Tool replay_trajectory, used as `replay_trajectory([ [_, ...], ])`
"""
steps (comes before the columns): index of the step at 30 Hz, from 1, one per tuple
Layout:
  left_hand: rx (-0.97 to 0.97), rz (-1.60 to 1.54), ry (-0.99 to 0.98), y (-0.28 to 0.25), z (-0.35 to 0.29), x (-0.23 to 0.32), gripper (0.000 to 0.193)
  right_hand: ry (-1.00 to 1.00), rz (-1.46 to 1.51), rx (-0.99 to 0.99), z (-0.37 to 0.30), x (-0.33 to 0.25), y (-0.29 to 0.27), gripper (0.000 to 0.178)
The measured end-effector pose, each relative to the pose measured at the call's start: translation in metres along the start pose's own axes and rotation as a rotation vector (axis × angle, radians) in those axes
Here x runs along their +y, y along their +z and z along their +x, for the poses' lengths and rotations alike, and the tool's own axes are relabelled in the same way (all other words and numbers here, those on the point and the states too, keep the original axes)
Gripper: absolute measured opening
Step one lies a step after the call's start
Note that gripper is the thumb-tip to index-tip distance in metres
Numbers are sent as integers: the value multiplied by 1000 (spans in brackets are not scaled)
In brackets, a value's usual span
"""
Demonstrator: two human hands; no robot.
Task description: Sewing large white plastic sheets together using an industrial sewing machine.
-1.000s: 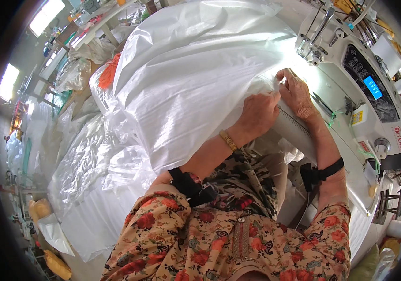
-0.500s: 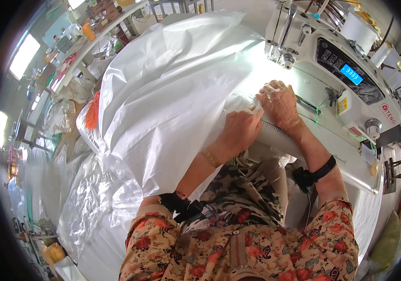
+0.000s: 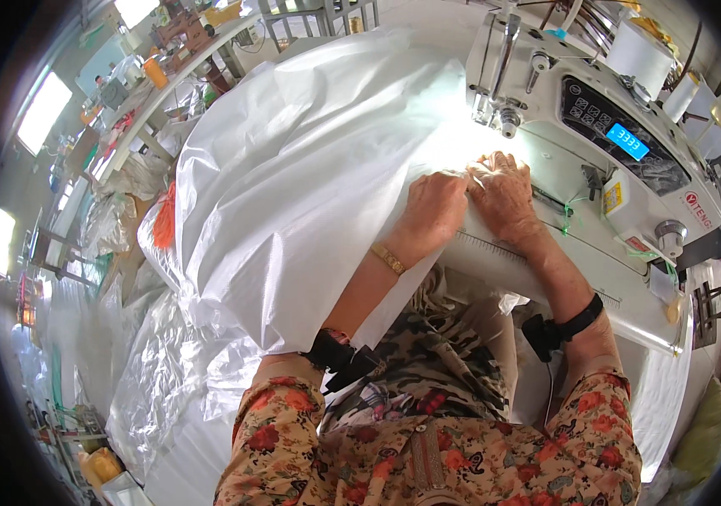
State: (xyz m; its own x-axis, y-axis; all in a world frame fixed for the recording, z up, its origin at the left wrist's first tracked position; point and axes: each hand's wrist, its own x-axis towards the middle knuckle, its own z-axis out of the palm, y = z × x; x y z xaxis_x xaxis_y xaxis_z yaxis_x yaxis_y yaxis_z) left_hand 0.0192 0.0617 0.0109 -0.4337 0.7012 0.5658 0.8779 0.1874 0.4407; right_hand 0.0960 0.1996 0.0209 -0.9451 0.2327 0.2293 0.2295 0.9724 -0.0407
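In the head view, the white sheet (image 3: 293,185) is the main thing here, a big billowy piece spread from the middle out to the left, with its right edge up in the bright glare by the sewing machine (image 3: 605,126). The left hand (image 3: 436,207) has its fingers curled in tight, looks like a closed pinch on the sheet near that edge. The right hand (image 3: 501,194) is right up against it, knuckles up and fingers bent down — the tips get lost in the glare, so I can't tell if they're gripping the sheet or just pressing on it.

How far along? Early or partway would be my guess. The edge is brought up close to the machine's head, so that bit looks done, but I can't make out any finished seam, and most of the sheet lies loose and rumpled off to the left. Can't tell if the needle is in it, it's too washed out there.

Around the hands: ruler marks (image 3: 491,245) along the front of the table (image 3: 600,253), a dark tool (image 3: 552,199) just beyond the right hand with green thread (image 3: 567,221) by it, and a fat white spool (image 3: 640,51) behind the machine. Screen (image 3: 627,142) is lit blue — so it seems powered up.
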Motion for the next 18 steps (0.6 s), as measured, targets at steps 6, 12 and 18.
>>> replay_trajectory([
  [6,-155,44,-256,-2,28,-1,24,4,-5,-6,1,-1,1,38],
  [12,-151,49,-318,6,36,-6,30,22,59,-44,3,1,1,41],
  [18,-129,9,-368,12,46,-12,32,24,70,-2,4,1,3,40],
])
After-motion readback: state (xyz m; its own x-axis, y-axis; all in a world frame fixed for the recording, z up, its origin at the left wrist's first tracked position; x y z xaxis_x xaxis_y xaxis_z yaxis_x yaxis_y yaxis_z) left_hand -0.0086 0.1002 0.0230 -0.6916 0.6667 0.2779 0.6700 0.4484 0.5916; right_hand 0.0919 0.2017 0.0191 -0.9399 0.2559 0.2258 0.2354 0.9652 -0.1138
